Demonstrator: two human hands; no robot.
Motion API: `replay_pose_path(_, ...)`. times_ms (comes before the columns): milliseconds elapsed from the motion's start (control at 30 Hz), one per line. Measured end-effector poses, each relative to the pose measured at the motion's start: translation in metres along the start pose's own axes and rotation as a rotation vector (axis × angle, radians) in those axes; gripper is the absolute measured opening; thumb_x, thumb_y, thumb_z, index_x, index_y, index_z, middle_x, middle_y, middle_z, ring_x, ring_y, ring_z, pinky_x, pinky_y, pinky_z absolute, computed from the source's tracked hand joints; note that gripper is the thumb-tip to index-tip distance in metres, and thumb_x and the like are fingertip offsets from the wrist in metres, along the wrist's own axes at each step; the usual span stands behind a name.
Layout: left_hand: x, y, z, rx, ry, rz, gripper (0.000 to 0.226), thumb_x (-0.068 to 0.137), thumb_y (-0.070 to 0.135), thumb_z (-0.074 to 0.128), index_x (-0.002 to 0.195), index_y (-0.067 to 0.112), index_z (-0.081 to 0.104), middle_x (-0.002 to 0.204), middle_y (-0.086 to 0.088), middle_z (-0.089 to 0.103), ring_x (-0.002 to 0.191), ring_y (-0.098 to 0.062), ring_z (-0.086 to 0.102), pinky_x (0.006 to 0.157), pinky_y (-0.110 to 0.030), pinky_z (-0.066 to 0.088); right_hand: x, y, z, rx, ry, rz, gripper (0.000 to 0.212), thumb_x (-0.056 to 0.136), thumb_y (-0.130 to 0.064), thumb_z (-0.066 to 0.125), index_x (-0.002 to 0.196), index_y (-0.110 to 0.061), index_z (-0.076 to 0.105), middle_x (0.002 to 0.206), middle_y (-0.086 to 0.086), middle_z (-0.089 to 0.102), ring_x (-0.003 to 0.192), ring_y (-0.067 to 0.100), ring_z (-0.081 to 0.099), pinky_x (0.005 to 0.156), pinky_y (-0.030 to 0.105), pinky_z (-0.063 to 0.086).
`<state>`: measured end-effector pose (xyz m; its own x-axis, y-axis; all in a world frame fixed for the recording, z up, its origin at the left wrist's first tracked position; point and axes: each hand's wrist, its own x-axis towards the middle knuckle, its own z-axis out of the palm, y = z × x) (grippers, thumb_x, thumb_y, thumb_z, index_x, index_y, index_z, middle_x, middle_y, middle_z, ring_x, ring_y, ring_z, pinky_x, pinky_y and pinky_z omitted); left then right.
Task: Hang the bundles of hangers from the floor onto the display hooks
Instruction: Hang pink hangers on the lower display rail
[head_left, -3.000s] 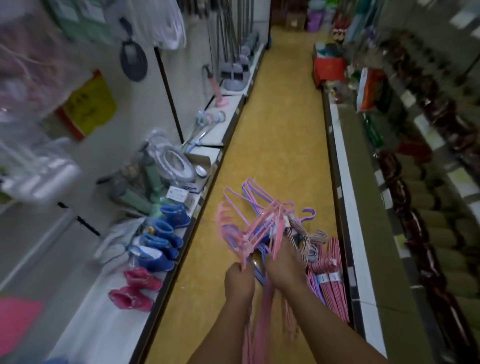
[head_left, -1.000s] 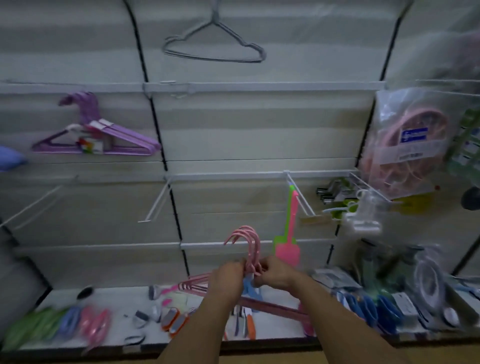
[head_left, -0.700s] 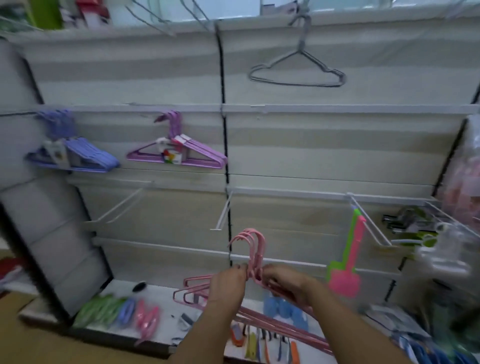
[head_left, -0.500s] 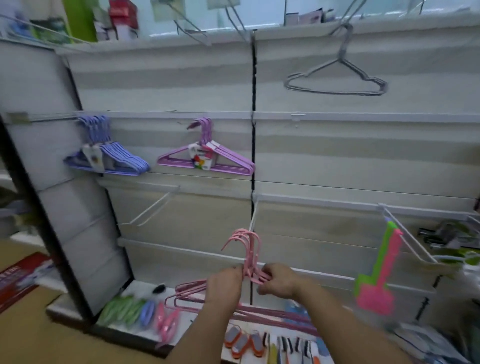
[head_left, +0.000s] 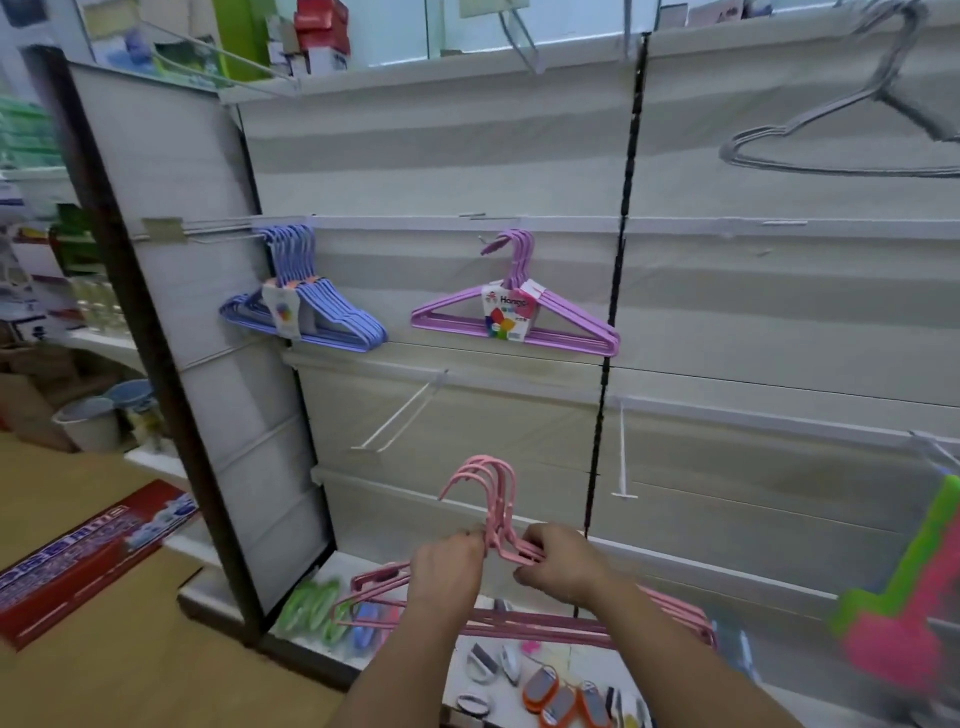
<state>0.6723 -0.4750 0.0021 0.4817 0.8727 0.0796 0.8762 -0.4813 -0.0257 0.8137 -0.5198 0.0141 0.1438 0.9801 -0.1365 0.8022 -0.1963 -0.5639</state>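
Note:
A bundle of pink hangers (head_left: 496, 499) is upright in front of the slatted display wall, its hooks pointing up. My left hand (head_left: 449, 571) grips it at the left shoulder, and my right hand (head_left: 561, 564) pinches the neck from the right. Two bare white display hooks jut from the wall just above: one (head_left: 400, 415) up and to the left, another (head_left: 622, 452) up and to the right. On the row above, a purple hanger bundle (head_left: 514, 317) and a blue hanger bundle (head_left: 304, 306) hang from hooks.
A grey wire hanger bundle (head_left: 852, 140) hangs at the top right. The low white shelf (head_left: 332, 574) holds small brushes and clips. A green and pink plastic item (head_left: 904, 597) hangs at the right. A dark-edged end panel (head_left: 208, 338) stands left, with a red box (head_left: 88, 561) on the wooden floor.
I have turned from the aisle floor, where the bundles lay, to the display wall. Over the last second the view swung left while both hands kept the pink bundle held up.

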Motion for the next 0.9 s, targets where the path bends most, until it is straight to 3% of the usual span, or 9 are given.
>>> replay_pose_path(100,0.011,-0.024,0.003,0.006,-0.006,-0.030,0.033,0.098,0.006,0.033,0.125,0.017,0.050,0.121,-0.004,0.061,0.110,-0.027,0.061,0.084,-0.034,0.047,0.019,-0.017,0.009,0.020,-0.005,0.007,0.015,0.080,-0.027,0.067,0.088,-0.017,0.058,0.083,0.001,0.056,0.075,0.019,0.050,0.054,0.024,0.031)
replay_pose_path(233,0.024,-0.052,0.010,0.026,-0.023,-0.054,0.034,0.100,0.009,0.033,0.127,0.018,0.051,0.123,-0.004,0.060,0.112,-0.026,0.060,0.086,-0.034,0.046,0.048,-0.034,0.020,0.376,-0.141,0.061,0.028,0.089,-0.038,0.061,0.079,-0.013,0.056,0.072,0.002,0.051,0.066,0.014,0.045,0.058,0.025,0.033)
replay_pose_path(367,0.043,-0.079,0.019,0.009,-0.064,-0.100,0.032,0.098,0.011,0.039,0.126,0.019,0.051,0.121,-0.005,0.061,0.111,-0.028,0.059,0.084,-0.033,0.046,0.086,-0.043,0.035,0.425,-0.070,0.054,0.035,0.093,-0.024,0.054,0.059,-0.018,0.048,0.064,0.003,0.047,0.060,0.015,0.040,0.059,0.027,0.031)
replay_pose_path(467,0.063,-0.095,0.021,0.020,-0.090,-0.083,0.027,0.099,0.018,0.043,0.124,0.016,0.050,0.118,-0.005,0.062,0.108,-0.027,0.060,0.083,-0.033,0.046,0.115,-0.045,0.039,0.464,-0.055,0.051,0.033,0.090,-0.011,0.056,0.058,-0.017,0.050,0.061,0.002,0.043,0.056,0.012,0.034,0.053,0.025,0.027)
replay_pose_path(633,0.096,-0.112,0.027,0.027,-0.095,-0.061,0.031,0.099,0.019,0.043,0.130,0.016,0.045,0.123,-0.005,0.059,0.111,-0.025,0.058,0.084,-0.033,0.046,0.159,-0.046,0.038,0.481,-0.057,0.055,0.033,0.087,-0.004,0.060,0.057,-0.019,0.060,0.052,-0.008,0.050,0.048,0.003,0.040,0.046,0.014,0.033)
replay_pose_path(733,0.112,-0.115,0.037,0.012,-0.095,-0.043,0.046,0.097,0.011,0.043,0.143,0.015,0.036,0.137,-0.004,0.050,0.117,-0.023,0.054,0.085,-0.035,0.046,0.177,-0.042,0.040,0.489,-0.075,0.095,0.032,0.086,-0.002,0.057,0.058,-0.017,0.058,0.049,-0.006,0.047,0.046,0.005,0.038,0.043,0.017,0.030)
replay_pose_path(833,0.125,-0.117,0.042,-0.006,-0.079,-0.009,0.056,0.097,0.005,0.035,0.151,0.011,0.021,0.154,-0.003,0.031,0.128,-0.022,0.045,0.090,-0.037,0.045,0.187,-0.037,0.043,0.525,-0.058,0.154,0.023,0.088,-0.002,0.056,0.068,-0.011,0.061,0.062,0.004,0.049,0.052,0.011,0.036,0.044,0.018,0.029)
replay_pose_path(900,0.134,-0.122,0.047,-0.041,-0.077,0.006,0.055,0.099,0.004,0.030,0.152,0.011,0.017,0.157,-0.003,0.026,0.134,-0.022,0.039,0.094,-0.038,0.045,0.196,-0.034,0.044,0.539,-0.017,0.196,0.030,0.091,-0.002,0.055,0.062,-0.011,0.057,0.060,0.003,0.048,0.052,0.010,0.037,0.046,0.020,0.029)
